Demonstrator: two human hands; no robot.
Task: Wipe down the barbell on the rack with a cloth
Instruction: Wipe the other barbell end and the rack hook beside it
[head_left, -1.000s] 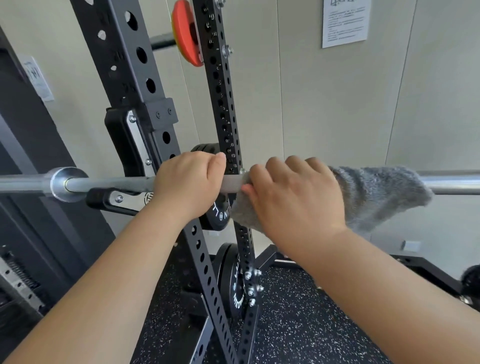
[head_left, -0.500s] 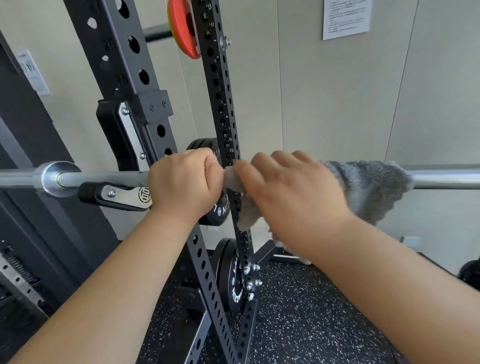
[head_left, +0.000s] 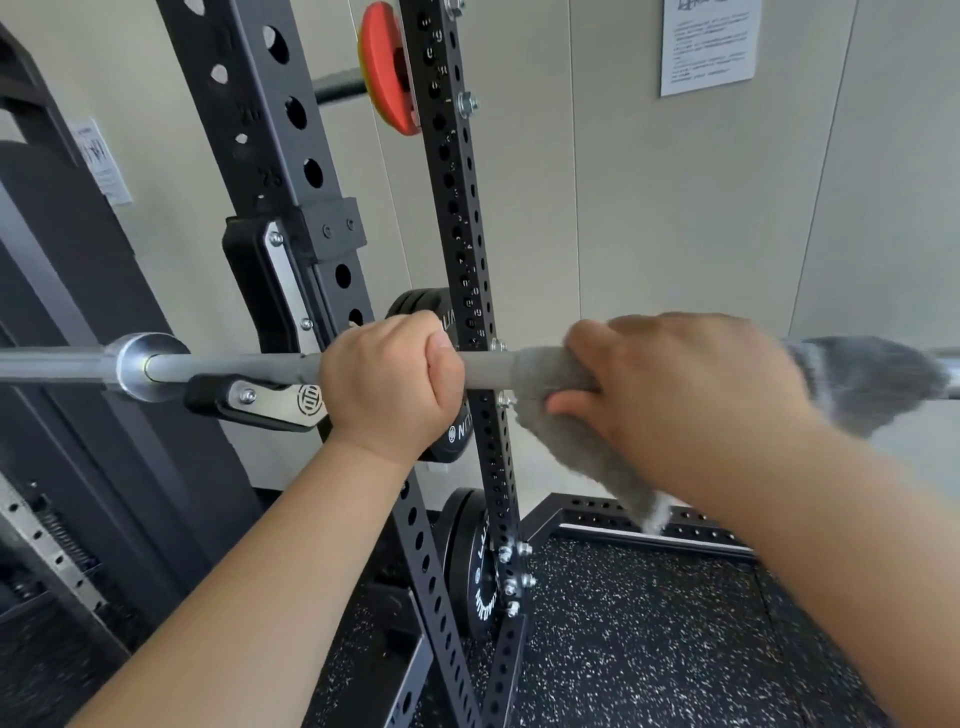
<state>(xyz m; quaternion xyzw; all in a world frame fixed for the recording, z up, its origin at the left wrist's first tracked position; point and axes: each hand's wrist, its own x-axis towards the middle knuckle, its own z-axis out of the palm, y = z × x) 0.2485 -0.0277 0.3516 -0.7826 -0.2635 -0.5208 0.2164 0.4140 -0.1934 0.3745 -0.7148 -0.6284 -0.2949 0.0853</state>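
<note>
Black rack (head_left: 260, 130) at left, holed uprights rising out of view. Speckled floor (head_left: 649, 649) below. Bar (head_left: 249, 366) level across the view, at chest of the rack. Black plates (head_left: 467, 571) low behind the rear upright. Grey cloth (head_left: 550, 371) wrapped round the bar, loose ends hanging below and trailing right. Right hand (head_left: 685, 395) clamped on cloth and bar. Left hand (head_left: 389, 384) fisted round bare bar, near the right, not touching. Hook (head_left: 260, 400) under the bar, just left of that fist
</note>
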